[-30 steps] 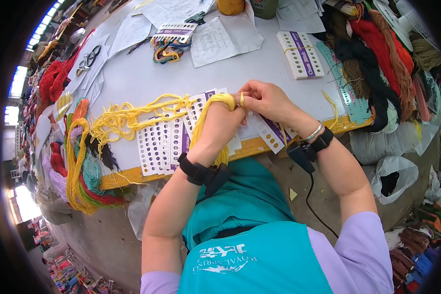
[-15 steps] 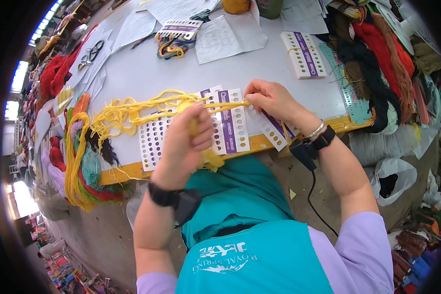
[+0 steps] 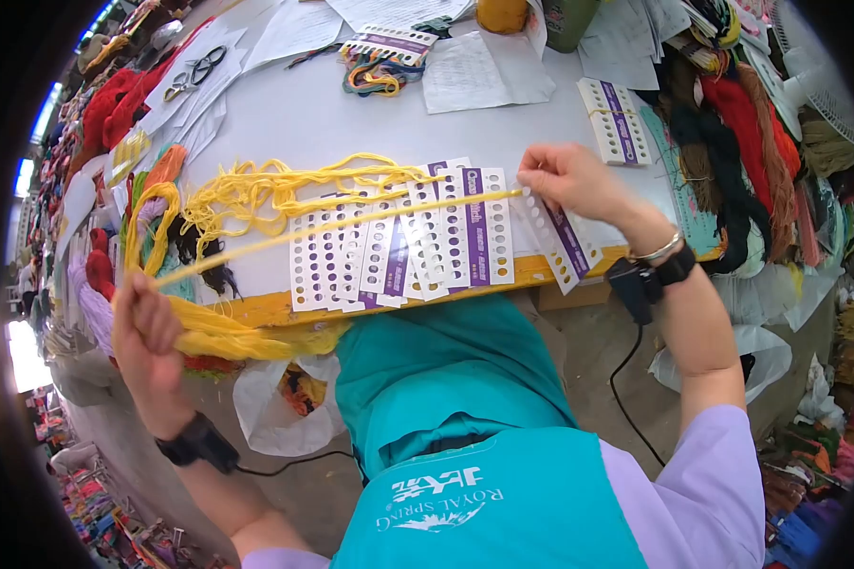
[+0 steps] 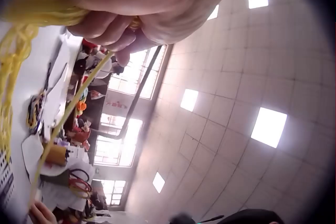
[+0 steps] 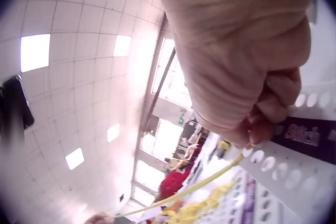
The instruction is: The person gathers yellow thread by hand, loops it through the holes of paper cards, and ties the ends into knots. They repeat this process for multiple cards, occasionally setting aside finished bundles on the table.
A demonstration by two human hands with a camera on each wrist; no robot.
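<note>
A yellow strand (image 3: 351,223) stretches taut between the two hands, above the row of punched white and purple cards (image 3: 489,228). At the far left, past the table's front edge, the left hand (image 3: 152,351) grips it together with a hanging yellow skein (image 3: 247,332). The right hand (image 3: 579,185) pinches the strand's other end at the top of a punched card (image 3: 560,237); in the right wrist view the right hand (image 5: 247,50) has its fingertips on that card (image 5: 304,145). More yellow thread (image 3: 275,190) lies loose behind the cards.
Scissors (image 3: 194,74), papers (image 3: 484,71) and a card with coloured threads (image 3: 384,57) lie farther back. A banded card stack (image 3: 614,123) is at the back right. Coloured skeins (image 3: 750,123) fill the right side, others (image 3: 161,204) the left.
The left hand has swung far to the left with the yellow skein, drawing the strand out long and straight. The right hand has stayed near the same card.
</note>
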